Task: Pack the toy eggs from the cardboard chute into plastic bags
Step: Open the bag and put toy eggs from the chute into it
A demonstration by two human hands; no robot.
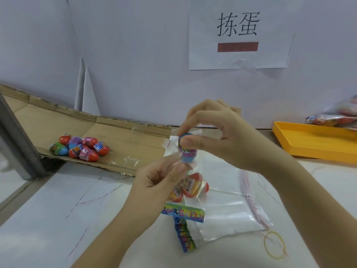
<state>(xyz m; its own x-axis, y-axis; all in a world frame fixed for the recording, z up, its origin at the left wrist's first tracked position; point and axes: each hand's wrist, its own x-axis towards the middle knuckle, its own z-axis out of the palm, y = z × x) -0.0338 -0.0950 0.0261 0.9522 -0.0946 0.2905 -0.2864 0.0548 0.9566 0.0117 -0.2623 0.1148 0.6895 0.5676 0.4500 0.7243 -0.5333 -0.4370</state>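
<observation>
A: Hands first.

B: Right hand [218, 136] pinches a blue plastic toy egg with a printed band [187, 151], thumb in front and fingers curled over its top. Left hand [160, 182] grips the near lip of a clear plastic zip bag [170, 145] between thumb and fingertips and holds it off the table. The blue egg sits at the bag's mouth. Can't tell if it is past the lip.

A: Anything in the bag?

B: Red-and-yellow toy eggs with barcode labels [193, 185] hang at its bottom, just below the blue egg.

A: Underneath?

B: A flat pile of clear zip bags with red seal lines [231, 209] lies on the white table [48, 219]. Colourful printed card strips [183, 211] sit at its near-left edge. A yellow rubber band [274, 245] lies just off its near corner.

A: The supply?

B: Brown cardboard chute [119, 136] to the left, sloping down from the far left. A cluster of red, blue and purple toy eggs [81, 147] rests on it, well apart from the hands.

A: Far right?

B: Yellow perforated plastic tray [313, 142], with filled bags of eggs [338, 117] on its far end.
</observation>
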